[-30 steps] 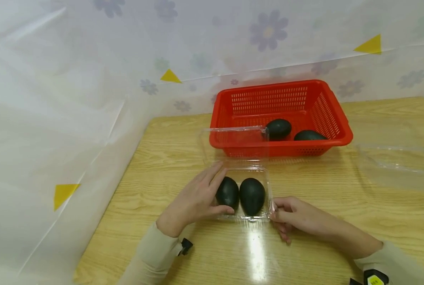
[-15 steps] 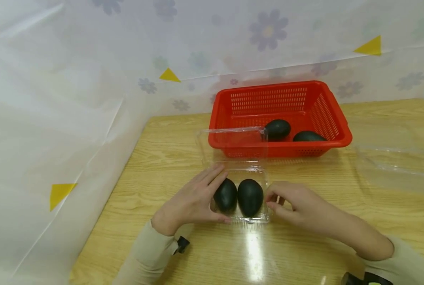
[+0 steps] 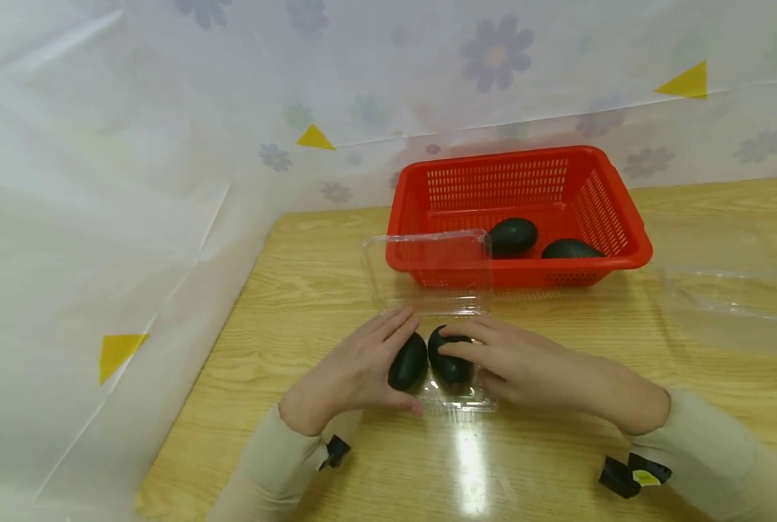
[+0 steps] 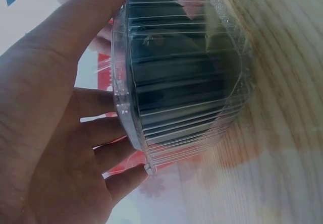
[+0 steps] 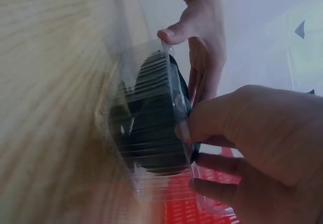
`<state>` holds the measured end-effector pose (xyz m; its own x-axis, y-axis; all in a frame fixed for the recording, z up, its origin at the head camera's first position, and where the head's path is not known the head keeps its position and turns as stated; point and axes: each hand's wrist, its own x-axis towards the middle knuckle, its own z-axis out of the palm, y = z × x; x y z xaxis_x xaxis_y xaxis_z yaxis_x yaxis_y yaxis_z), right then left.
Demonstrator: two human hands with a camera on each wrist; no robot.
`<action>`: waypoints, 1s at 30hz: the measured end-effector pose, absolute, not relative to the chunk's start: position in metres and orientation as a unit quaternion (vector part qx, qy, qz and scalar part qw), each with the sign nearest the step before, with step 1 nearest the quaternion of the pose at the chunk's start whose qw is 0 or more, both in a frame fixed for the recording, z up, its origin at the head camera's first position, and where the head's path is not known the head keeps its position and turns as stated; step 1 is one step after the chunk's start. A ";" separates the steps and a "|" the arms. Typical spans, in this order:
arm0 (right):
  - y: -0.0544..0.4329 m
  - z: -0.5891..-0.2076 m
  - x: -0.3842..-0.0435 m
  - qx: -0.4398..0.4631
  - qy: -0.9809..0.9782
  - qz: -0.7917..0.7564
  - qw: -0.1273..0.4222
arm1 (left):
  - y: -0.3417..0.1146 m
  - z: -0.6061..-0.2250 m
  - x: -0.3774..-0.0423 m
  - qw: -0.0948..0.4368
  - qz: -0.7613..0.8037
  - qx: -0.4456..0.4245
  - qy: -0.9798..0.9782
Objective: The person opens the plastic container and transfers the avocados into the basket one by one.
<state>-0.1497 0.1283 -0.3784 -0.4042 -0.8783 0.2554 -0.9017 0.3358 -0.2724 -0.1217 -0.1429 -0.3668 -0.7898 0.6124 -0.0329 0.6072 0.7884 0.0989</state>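
Note:
Two dark, smooth avocados, a left one (image 3: 407, 365) and a right one (image 3: 450, 368), lie side by side in a clear plastic clamshell box (image 3: 460, 404). Its hinged lid (image 3: 421, 270) stands raised at the back. My left hand (image 3: 361, 368) rests along the box's left rim beside the left avocado, fingers extended and thumb at the front corner. My right hand (image 3: 525, 362) reaches over the right rim, its extended fingers touching the top of the right avocado. The right wrist view shows the thumb against the rim of the box.
Behind the box stands a red plastic basket (image 3: 519, 277) with two more avocados inside, one whole in sight (image 3: 514, 235) and one partly hidden by the rim (image 3: 571, 249). Another clear plastic box (image 3: 741, 297) lies at the right. A white sheet hangs behind the table.
My right hand has come up from the box's front right corner and moved left over the right avocado. That avocado has shifted slightly left. My left hand stays at the left rim.

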 end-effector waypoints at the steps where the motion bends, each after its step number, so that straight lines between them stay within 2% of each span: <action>1: 0.126 -0.378 -0.152 0.544 -0.818 0.184 0.030 | -0.143 -0.367 -0.122 0.031 0.043 0.323 0.945; 8: 0.114 -0.381 -0.159 0.552 -0.818 0.157 0.037 | -0.144 -0.368 -0.121 0.028 0.046 0.325 0.944; 17: 0.107 -0.381 -0.160 0.538 -0.830 0.146 -0.028 | -0.145 -0.370 -0.120 0.015 0.053 0.333 0.941; 30: 0.112 -0.377 -0.161 0.519 -0.833 0.181 -0.059 | -0.144 -0.374 -0.121 0.004 0.057 0.334 0.941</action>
<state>-0.1610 0.1122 -0.3771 -0.4535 -0.8867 0.0899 -0.8440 0.3948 -0.3631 -0.1209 -0.1440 -0.3745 -0.7766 0.6293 0.0298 0.6283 0.7702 0.1095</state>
